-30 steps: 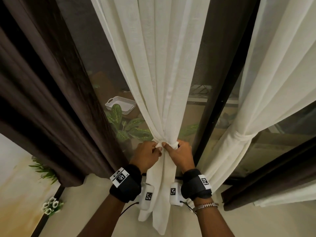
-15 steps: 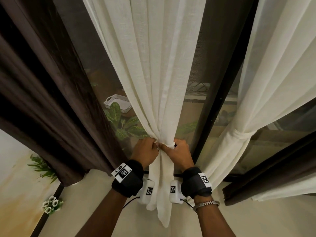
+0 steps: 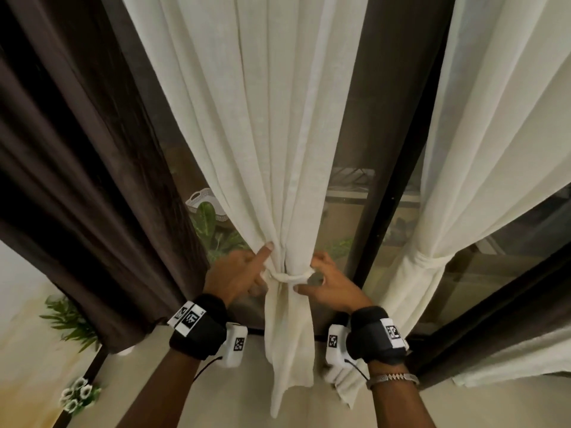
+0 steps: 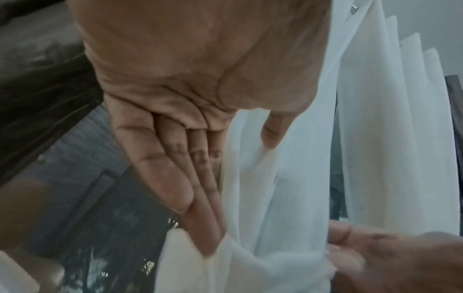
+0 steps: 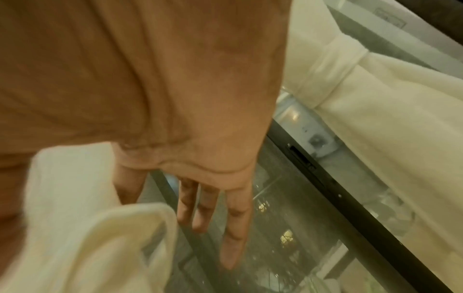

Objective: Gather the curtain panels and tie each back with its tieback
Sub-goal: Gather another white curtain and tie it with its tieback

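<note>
A white curtain panel point(image 3: 278, 134) hangs in the middle, gathered at waist height by a white tieback point(image 3: 287, 277). My left hand point(image 3: 241, 273) lies flat along the panel's left side, fingers point(image 4: 175, 168) straight and index finger pointing up against the fabric. My right hand point(image 3: 324, 284) is at the tieback's right end and pinches it between thumb and index finger; its other fingers point(image 5: 235, 218) are spread. A fabric loop of the tieback point(image 5: 130, 224) shows blurred in the right wrist view. The panel's tail hangs below the tieback between my wrists.
A second white panel point(image 3: 463, 149) on the right is held by its own tieback point(image 3: 429, 261). Dark brown drapes point(image 3: 77, 180) hang at the left and lower right. A dark window frame post point(image 3: 386, 180) stands behind. Behind the glass are a plant point(image 3: 213, 230) and a white basket point(image 3: 200, 199).
Both hands were bunched together on the tieback at the panel's front. They have moved apart to either side, and the left hand has opened flat against the curtain.
</note>
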`<state>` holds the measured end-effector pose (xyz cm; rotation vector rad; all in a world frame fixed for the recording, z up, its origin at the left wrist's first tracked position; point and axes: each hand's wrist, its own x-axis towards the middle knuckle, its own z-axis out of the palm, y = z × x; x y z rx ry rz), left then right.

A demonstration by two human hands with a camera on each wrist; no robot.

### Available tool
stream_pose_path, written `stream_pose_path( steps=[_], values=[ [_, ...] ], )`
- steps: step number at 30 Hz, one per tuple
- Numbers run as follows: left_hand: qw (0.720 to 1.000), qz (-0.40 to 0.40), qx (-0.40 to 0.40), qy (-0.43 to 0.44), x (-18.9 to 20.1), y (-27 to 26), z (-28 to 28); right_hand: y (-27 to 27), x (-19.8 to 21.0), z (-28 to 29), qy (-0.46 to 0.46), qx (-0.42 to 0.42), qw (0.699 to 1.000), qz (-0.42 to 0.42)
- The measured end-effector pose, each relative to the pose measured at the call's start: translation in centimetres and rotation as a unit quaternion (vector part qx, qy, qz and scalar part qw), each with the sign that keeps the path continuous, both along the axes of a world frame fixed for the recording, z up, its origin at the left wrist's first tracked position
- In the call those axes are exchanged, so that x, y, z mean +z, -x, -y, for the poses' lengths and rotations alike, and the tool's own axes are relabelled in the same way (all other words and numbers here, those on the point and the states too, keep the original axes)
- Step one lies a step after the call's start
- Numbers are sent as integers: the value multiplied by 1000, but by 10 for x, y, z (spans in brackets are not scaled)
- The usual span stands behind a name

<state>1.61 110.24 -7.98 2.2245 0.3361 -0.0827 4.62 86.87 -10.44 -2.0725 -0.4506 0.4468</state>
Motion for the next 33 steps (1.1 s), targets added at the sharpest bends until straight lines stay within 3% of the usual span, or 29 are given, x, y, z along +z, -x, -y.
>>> stream_pose_path(
  steps=[2, 4, 8, 10, 13, 17, 20, 22, 25, 27, 29, 33],
  values=[
    [996, 64, 30, -52, 18, -1, -9, -7, 31, 0, -16, -23, 1000, 6],
    [983, 152, 82, -63, 41, -8, -13, -20, 69, -5, -132, -35, 991, 11],
    [930, 325, 166, -42, 96, -32, -17, -58, 143, -26, -336, -95, 932, 98],
    [912, 369, 171, -47, 119, -52, -25, -74, 181, -33, -364, -135, 910, 146],
    [909, 370, 171, -81, 143, -76, -34, -95, 214, -28, -322, -127, 916, 204],
    [906, 357, 222, -48, 156, -92, -50, -98, 219, -14, -286, -111, 929, 209],
    [917, 327, 227, -32, 157, -106, -63, -93, 213, -4, -321, -120, 919, 194],
    [899, 366, 241, -24, 156, -105, -66, -93, 208, 3, -345, -169, 897, 217],
    [865, 390, 307, 70, 143, -97, -78, -101, 198, 20, -342, -330, 840, 262],
    [854, 394, 319, 114, 131, -99, -89, -103, 191, 25, -330, -367, 830, 258],
    [868, 391, 287, 109, 127, -100, -92, -97, 186, 16, -308, -367, 837, 263],
    [895, 392, 155, 143, 121, -91, -65, -71, 167, -18, -311, -415, 796, 311]
  ],
)
